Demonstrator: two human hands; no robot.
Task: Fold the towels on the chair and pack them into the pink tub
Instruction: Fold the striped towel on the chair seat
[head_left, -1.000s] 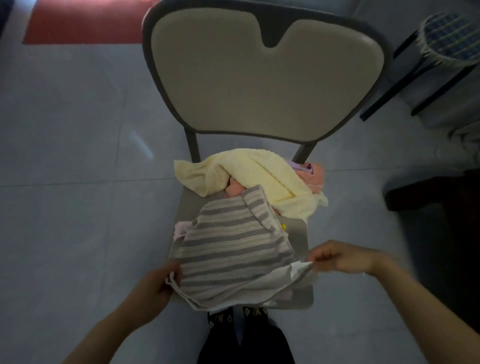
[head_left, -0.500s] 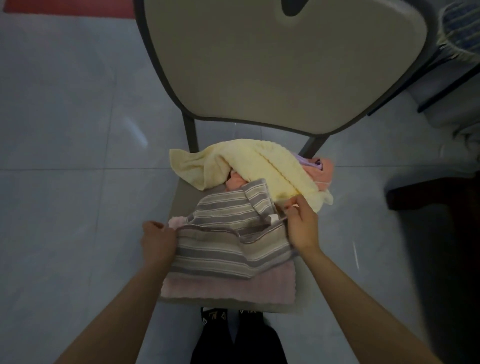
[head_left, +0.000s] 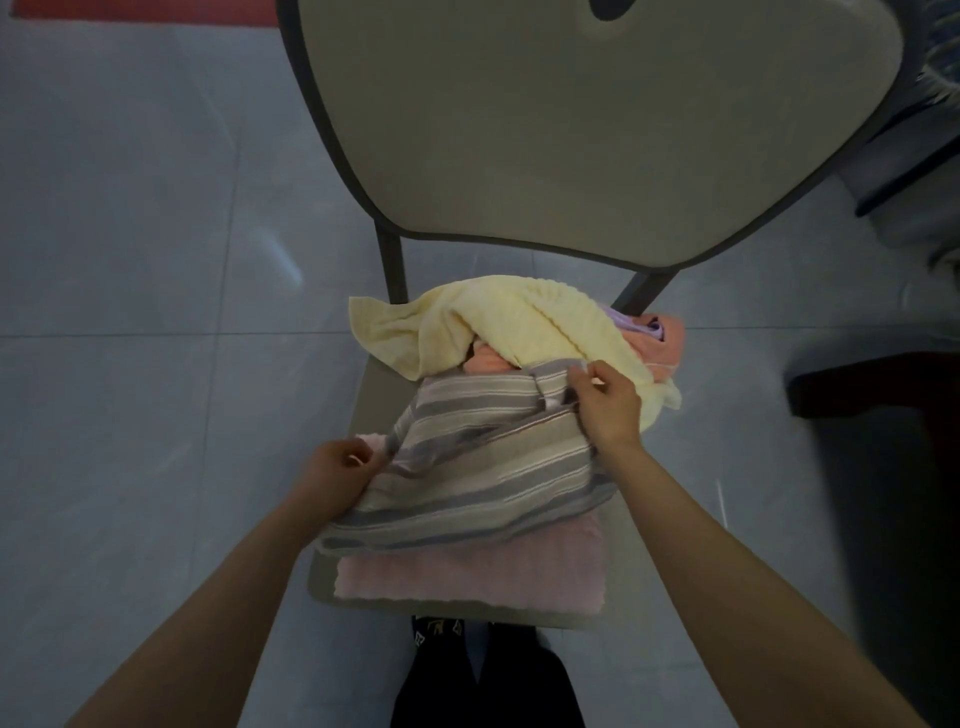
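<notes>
- Striped towel (head_left: 483, 478) lies on the chair (head_left: 376, 400) seat, atop a folded pink towel (head_left: 467, 574); the tub is not in view.
- Left hand (head_left: 337, 478) pinches its left edge; right hand (head_left: 605, 410) pinches its far edge.
- Risk: the fold may go crooked, or drag the yellow towel (head_left: 519, 322) touching it, because the heap crowds the back.
- Room: bare seat shows at left only; the pink towel reaches near the front edge.

Grey tiled floor (head_left: 130, 260); red mat (head_left: 145, 7) far left
</notes>
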